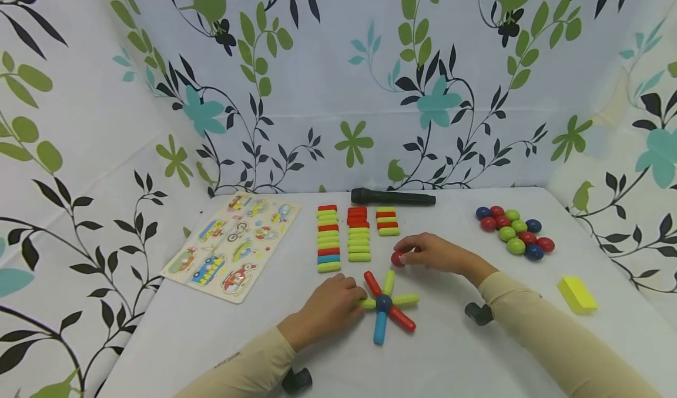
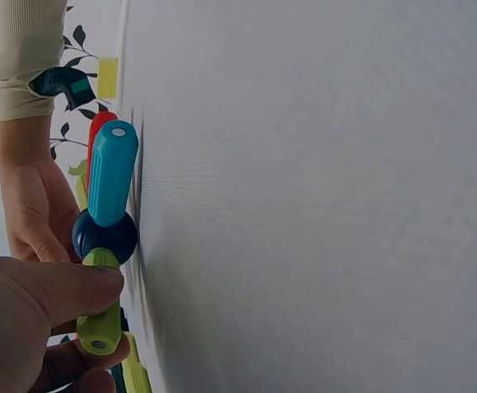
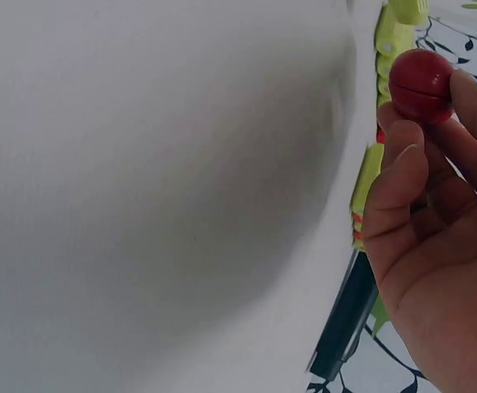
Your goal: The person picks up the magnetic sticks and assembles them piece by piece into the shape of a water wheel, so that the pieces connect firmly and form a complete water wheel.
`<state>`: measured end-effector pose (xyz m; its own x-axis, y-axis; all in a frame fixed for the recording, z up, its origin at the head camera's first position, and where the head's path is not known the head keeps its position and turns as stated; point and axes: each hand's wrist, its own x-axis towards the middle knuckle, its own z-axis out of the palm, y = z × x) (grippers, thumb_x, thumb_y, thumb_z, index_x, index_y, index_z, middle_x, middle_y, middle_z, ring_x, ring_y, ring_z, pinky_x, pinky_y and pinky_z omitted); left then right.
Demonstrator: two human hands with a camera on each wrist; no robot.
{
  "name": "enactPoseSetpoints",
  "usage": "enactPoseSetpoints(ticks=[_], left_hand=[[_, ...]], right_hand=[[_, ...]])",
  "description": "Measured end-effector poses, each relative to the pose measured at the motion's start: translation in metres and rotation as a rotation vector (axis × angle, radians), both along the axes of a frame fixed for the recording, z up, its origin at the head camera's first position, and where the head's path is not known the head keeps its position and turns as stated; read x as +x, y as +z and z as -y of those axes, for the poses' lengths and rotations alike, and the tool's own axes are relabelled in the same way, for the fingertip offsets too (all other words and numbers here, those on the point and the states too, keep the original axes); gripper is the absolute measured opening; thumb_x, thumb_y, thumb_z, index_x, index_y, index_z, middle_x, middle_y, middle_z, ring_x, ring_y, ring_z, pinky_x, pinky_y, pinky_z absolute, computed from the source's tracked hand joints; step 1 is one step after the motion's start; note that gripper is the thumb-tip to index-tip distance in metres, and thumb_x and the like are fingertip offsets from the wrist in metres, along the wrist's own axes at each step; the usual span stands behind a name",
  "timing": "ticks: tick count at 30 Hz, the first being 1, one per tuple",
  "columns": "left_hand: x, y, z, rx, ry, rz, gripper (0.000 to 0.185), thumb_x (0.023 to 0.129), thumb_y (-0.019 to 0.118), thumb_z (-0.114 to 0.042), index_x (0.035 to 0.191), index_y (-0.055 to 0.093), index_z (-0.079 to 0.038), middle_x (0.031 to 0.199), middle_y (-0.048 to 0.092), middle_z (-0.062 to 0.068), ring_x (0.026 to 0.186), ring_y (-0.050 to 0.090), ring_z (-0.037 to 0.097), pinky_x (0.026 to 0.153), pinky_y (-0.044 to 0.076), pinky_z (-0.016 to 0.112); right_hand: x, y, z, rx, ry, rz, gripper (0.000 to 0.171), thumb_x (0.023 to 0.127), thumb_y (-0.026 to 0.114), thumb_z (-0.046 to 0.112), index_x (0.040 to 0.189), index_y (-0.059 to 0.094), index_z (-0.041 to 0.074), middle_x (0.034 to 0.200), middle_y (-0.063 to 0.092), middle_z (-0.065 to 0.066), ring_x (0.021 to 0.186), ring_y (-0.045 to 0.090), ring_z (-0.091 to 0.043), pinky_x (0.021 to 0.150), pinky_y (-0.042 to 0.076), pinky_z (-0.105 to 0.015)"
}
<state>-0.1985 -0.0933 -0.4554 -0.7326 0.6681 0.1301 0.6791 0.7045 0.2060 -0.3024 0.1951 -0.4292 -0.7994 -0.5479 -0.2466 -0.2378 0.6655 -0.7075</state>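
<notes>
From the head view, the left hand (image 1: 329, 305) pinches a green plastic rod (image 1: 367, 303), one of six rods radiating from a dark blue ball (image 1: 384, 303): three green, two red, one blue. Just beyond this grip the right hand (image 1: 436, 253) pinches a red plastic ball (image 1: 397, 259) above the white counter (image 1: 455, 351). Three rows of stacked rods (image 1: 358, 233) lie beyond; ten loose balls (image 1: 514, 232) cluster right.

The left wrist view shows thumb and fingers closed round the green rod.

The right wrist view shows fingertips (image 3: 402, 164) gripping the red ball.
</notes>
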Motion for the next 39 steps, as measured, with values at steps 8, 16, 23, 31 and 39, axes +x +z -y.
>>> enactPoseSetpoints(ticks=[8,16,23,31,39], left_hand=[[-0.001,0.000,-0.001,-0.014,0.006,0.011,0.027,0.091,0.079,-0.028,0.115,0.075,-0.018,0.097,0.068,-0.008,0.084,0.051,0.007,0.076,0.047,0.019],[0.001,-0.001,-0.001,-0.025,0.018,0.016,0.034,0.090,0.079,-0.028,0.122,0.071,-0.017,0.099,0.070,-0.006,0.084,0.053,0.008,0.076,0.048,0.021],[-0.002,-0.001,-0.004,-0.068,0.031,0.071,0.054,0.093,0.075,-0.026,0.144,0.058,-0.023,0.104,0.070,-0.005,0.085,0.055,0.010,0.081,0.051,0.024],[-0.002,0.001,-0.008,-0.078,0.024,0.157,0.051,0.094,0.074,-0.027,0.142,0.058,-0.024,0.108,0.069,-0.006,0.088,0.054,0.008,0.084,0.051,0.024],[0.003,0.002,-0.012,-0.076,0.028,0.189,0.052,0.092,0.077,-0.028,0.141,0.059,-0.023,0.105,0.068,-0.008,0.086,0.052,0.007,0.079,0.050,0.020]], right_hand=[[0.001,-0.005,0.010,-0.017,0.081,0.050,0.038,0.100,0.065,0.032,0.134,0.066,0.014,0.113,0.067,0.002,0.104,0.056,-0.023,0.083,0.054,-0.036],[-0.001,-0.013,0.012,0.013,0.094,-0.002,0.035,0.101,0.064,0.031,0.132,0.067,0.016,0.115,0.068,0.004,0.109,0.056,-0.021,0.093,0.053,-0.040],[-0.001,-0.015,0.016,0.022,0.075,-0.018,0.031,0.100,0.064,0.028,0.130,0.068,0.018,0.115,0.068,0.007,0.115,0.054,-0.022,0.104,0.048,-0.048],[0.000,-0.007,0.004,0.060,0.052,-0.093,0.034,0.100,0.066,0.027,0.133,0.066,0.017,0.118,0.067,0.004,0.113,0.057,-0.021,0.100,0.051,-0.045],[-0.004,0.012,-0.089,0.333,-0.245,-0.478,0.031,0.096,0.069,0.016,0.123,0.068,0.003,0.112,0.066,-0.015,0.102,0.062,-0.033,0.087,0.055,-0.053]])
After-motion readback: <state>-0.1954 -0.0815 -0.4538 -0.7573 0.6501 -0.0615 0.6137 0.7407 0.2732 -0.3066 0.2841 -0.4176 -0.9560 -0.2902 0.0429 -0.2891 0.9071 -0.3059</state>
